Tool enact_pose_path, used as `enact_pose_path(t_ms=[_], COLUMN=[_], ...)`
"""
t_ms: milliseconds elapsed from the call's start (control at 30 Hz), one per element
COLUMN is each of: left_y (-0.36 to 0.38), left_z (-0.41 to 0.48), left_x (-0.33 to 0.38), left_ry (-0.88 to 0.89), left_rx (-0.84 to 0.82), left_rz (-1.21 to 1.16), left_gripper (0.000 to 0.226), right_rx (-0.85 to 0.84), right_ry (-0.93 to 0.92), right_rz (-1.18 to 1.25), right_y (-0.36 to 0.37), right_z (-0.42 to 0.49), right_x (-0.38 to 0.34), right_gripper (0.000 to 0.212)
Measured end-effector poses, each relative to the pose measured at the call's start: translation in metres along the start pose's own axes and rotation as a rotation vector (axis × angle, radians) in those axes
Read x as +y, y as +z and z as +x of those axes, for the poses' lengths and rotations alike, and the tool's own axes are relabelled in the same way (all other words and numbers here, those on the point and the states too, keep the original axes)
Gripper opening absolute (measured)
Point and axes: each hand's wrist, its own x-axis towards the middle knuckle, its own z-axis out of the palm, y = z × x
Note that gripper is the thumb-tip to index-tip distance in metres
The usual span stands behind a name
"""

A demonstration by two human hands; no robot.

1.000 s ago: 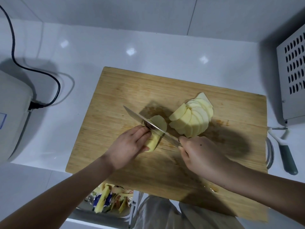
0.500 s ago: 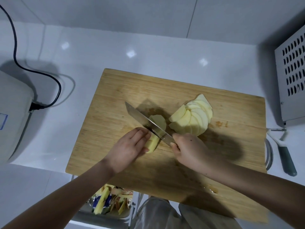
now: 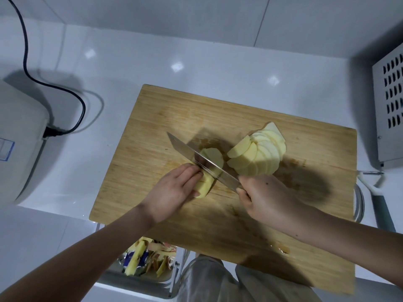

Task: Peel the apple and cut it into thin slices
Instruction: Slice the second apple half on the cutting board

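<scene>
Left hand (image 3: 174,192), fingers pressed together, grips the peeled apple piece (image 3: 206,186) steady on the cutting board (image 3: 152,127); right hand (image 3: 263,197) curls round the knife (image 3: 202,162) handle. The blade stands close by those fingertips, likely for thinness, with finished slices (image 3: 257,155) fanned beyond.

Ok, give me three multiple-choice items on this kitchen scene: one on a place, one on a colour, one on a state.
1. The fan of pale cut apple slices lies: A) on the rectangular wooden cutting board; B) on a blue plate; C) in a bowl.
2. The power cord plugged into the white appliance is: A) red; B) black; C) yellow.
3. The right hand: A) lies flat, open; B) holds a cup; C) grips the steel knife.
1 A: slices rest on bare wood. 2 B: dark against white. 3 C: fingers curl round its handle.
</scene>
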Motion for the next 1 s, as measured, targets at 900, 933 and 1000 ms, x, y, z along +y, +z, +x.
enact_pose_path(t_ms=[900, 933, 1000], left_y=[0.003, 0.003, 0.003], left_z=[-0.006, -0.006, -0.006], left_x=[0.004, 0.004, 0.004], left_ry=[-0.041, -0.043, -0.043], left_rx=[0.025, 0.024, 0.031], left_rz=[0.026, 0.022, 0.024], left_gripper=[0.041, 0.041, 0.041], right_rx=[0.022, 0.003, -0.027], right_ry=[-0.032, -0.030, -0.027], right_rz=[0.002, 0.002, 0.012], right_y=[0.005, 0.007, 0.013], right_z=[0.006, 0.010, 0.020], right_x=[-0.003, -0.004, -0.007], right_gripper=[0.028, 0.033, 0.039])
